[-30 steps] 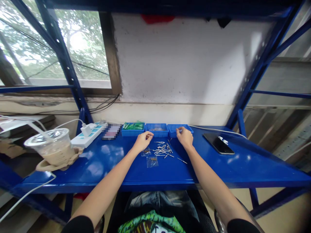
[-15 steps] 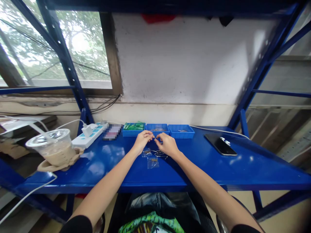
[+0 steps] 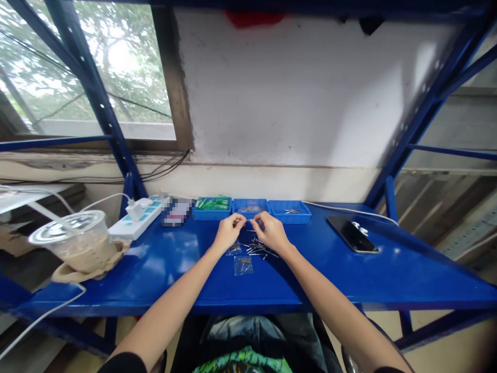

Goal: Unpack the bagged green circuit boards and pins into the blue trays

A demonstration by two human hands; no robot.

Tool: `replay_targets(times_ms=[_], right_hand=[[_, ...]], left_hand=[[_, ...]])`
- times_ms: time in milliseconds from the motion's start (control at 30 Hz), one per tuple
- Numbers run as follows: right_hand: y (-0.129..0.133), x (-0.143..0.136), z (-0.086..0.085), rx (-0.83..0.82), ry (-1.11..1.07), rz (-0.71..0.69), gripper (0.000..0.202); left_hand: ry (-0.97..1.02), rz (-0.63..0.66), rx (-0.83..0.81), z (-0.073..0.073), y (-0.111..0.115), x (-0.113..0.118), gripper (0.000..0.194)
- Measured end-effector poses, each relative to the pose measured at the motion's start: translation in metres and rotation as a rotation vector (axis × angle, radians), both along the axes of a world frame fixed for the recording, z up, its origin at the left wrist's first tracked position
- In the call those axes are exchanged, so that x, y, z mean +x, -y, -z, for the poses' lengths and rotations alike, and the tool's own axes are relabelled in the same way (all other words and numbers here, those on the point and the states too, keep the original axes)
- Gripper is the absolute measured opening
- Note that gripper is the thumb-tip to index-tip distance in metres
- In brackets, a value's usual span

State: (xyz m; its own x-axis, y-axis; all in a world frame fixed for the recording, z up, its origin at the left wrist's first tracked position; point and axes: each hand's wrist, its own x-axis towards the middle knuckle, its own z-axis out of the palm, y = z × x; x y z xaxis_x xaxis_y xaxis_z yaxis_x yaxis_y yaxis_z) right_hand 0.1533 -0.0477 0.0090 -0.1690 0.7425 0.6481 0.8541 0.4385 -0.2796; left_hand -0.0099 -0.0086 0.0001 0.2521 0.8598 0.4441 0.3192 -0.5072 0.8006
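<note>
My left hand (image 3: 230, 230) and my right hand (image 3: 268, 232) are raised over the blue table, fingertips pinched a short gap apart. Between them runs a thin, light, rod-like piece (image 3: 249, 220), gripped at both ends; its details are too small to make out. Below my right hand lies a loose pile of thin metal rods (image 3: 260, 248). A small clear bag with brass-coloured pieces (image 3: 243, 264) lies nearer the table edge, and a second clear bag (image 3: 233, 249) is partly hidden by my left hand.
Behind my hands stand a blue bin of green packets (image 3: 213, 205), a middle bin (image 3: 250, 206) and a bin with metal pieces (image 3: 290, 211). A power strip (image 3: 135, 220) and a drink cup (image 3: 83, 246) are left; a phone (image 3: 351, 235) lies right.
My hands have moved slightly apart, with the thin piece now level between them. More of the rod pile shows. The view has shifted slightly.
</note>
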Motion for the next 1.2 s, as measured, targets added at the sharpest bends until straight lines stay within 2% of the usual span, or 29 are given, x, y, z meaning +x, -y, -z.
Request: replay_targets(times_ms=[133,267,367,467,633,800,867,1000,1200], right_hand=[[-0.004,0.012,-0.007,0.019,-0.001,0.002,0.027],[-0.023,0.042,-0.013,0.049,-0.113,0.259,0.027],[-0.037,0.065,-0.011,-0.010,-0.169,0.473,0.023],[-0.043,0.076,-0.006,-0.114,-0.141,0.539,0.021],[-0.036,0.065,-0.001,-0.121,-0.117,0.455,0.024],[-0.020,0.036,-0.001,-0.131,-0.033,0.013,0.021],[-0.015,0.028,-0.001,-0.138,-0.003,-0.082,0.017],[-0.009,0.022,-0.004,-0.110,0.006,-0.098,0.016],[-0.002,0.024,-0.008,-0.077,-0.082,-0.076,0.024]], left_hand=[[-0.142,0.025,0.009,0.004,-0.003,0.002,0.021],[-0.499,0.066,0.073,0.008,-0.015,0.008,0.017],[-0.705,0.084,0.144,0.007,-0.020,0.014,0.012],[-0.778,0.075,0.161,0.005,-0.020,0.016,0.015],[-0.713,0.092,0.139,0.006,-0.020,0.011,0.017],[-0.420,0.134,0.117,0.003,-0.022,0.007,0.018],[-0.359,0.136,0.122,-0.001,-0.020,0.008,0.019],[-0.316,0.152,0.108,-0.005,-0.012,0.012,0.023],[-0.174,0.090,0.086,-0.004,-0.002,0.018,0.016]])
